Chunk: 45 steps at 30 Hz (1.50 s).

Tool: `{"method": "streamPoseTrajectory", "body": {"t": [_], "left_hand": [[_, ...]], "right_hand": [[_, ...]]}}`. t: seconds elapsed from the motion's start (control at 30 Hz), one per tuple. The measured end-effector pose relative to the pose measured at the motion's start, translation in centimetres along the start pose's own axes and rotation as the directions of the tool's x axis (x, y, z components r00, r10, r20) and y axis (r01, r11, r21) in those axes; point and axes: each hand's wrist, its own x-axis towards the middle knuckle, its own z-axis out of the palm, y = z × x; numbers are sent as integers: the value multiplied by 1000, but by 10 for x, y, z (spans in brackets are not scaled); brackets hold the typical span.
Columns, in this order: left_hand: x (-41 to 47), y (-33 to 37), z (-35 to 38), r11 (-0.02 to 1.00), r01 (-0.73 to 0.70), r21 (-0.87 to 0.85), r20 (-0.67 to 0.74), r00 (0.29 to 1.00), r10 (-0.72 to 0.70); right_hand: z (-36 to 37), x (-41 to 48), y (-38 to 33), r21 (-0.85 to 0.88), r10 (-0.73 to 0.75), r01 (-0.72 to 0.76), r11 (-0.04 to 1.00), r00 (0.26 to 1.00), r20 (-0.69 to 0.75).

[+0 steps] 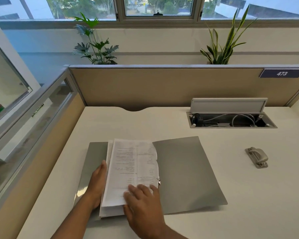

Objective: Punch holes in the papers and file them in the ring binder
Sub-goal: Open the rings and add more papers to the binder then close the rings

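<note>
Papers (130, 171) lie stacked in the open ring binder (185, 171) on the table (248, 195), left hand (97, 183) cupping their 9 o'clock edge, right hand (142, 202) flat on top, gripping nothing, apparently seating them on the rings; hole punch (257, 157) sits at 3 o'clock.

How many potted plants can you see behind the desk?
2. A broad-leaved plant stands behind the partition toward the left, and a tall spiky striped-leaved plant stands behind it toward the right. Their pots are hidden by the partition, and more could sit out of view.
</note>
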Motion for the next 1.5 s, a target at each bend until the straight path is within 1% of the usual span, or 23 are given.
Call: {"method": "streamPoseTrajectory", "body": {"t": [0.07, 0.17, 0.23, 0.3, 0.43, 0.57, 0.6, 0.67, 0.7, 0.8, 0.87, 0.93, 1.0, 1.1, 1.17, 1.23, 1.3, 1.37, 1.4, 1.5], "left_hand": [[-5, 3, 3, 999, -7, -45, 42, 999, 9], [-4, -1, 3, 996, -73, 51, 15, 997, 72], [-2, -4, 2, 993, -67, 98, 5, 998, 67], [-1, -5, 1, 994, -52, 99, -3, 999, 53], [0, -8, 2, 991, -44, 129, -31, 998, 48], [-3, -5, 3, 992, -48, 113, -28, 998, 51], [-4, -4, 3, 992, -47, 115, -28, 998, 51], [-7, -1, 4, 993, -47, 111, -31, 998, 51], [-8, 2, 4, 994, -52, 99, -28, 998, 55], [-19, 19, 7, 996, -84, 32, 7, 996, 84], [-28, 33, 11, 994, -106, -17, 38, 994, 106], [-37, 46, 20, 989, -102, -107, 92, 989, 112], [-45, 58, 30, 978, -86, -191, 169, 978, 119], [-53, 67, 46, 971, -83, -223, 252, 958, 140], [-55, 69, 59, 964, -76, -254, 313, 937, 156], [-55, 69, 71, 963, -75, -258, 357, 919, 167], [-55, 70, 81, 969, -79, -236, 378, 911, 166], [-52, 70, 88, 975, -105, -197, 355, 919, 171], [-50, 69, 91, 978, -130, -162, 322, 930, 177], [-41, 59, 95, 976, -214, 43, 171, 964, 203]], "right_hand": [[4, -2, -2, -41, -48, 52, 998, 995, 92], [10, -6, -3, -7, -95, 97, 995, 981, 172], [11, -9, -3, 7, -118, 119, 993, 972, 205], [11, -11, -1, 31, -96, 91, 995, 971, 219], [14, -10, 7, 26, -26, 20, 999, 969, 247], [12, -6, 9, 54, -1, -14, 998, 965, 264], [7, -4, 8, 84, 8, -33, 996, 958, 287], [-6, 2, 3, 176, 48, -120, 977, 929, 368], [-14, 5, 0, 211, 72, -162, 964, 922, 380], [-39, 15, -8, 330, 180, -316, 889, 906, 383], [-52, 26, -10, 416, 240, -373, 829, 910, 339], [-65, 38, -9, 449, 296, -413, 792, 904, 309], [-79, 49, -7, 419, 312, -422, 804, 899, 307], [-102, 61, -7, 316, 332, -427, 847, 890, 311], [-113, 67, -3, 233, 346, -413, 881, 896, 279], [-124, 71, 6, 190, 387, -438, 879, 887, 253], [-138, 72, 20, 144, 453, -496, 856, 855, 252], [-151, 72, 39, 90, 499, -530, 843, 834, 235], [-156, 71, 48, 81, 523, -554, 829, 818, 238], [-160, 66, 80, 80, 599, -632, 771, 762, 247]]}}
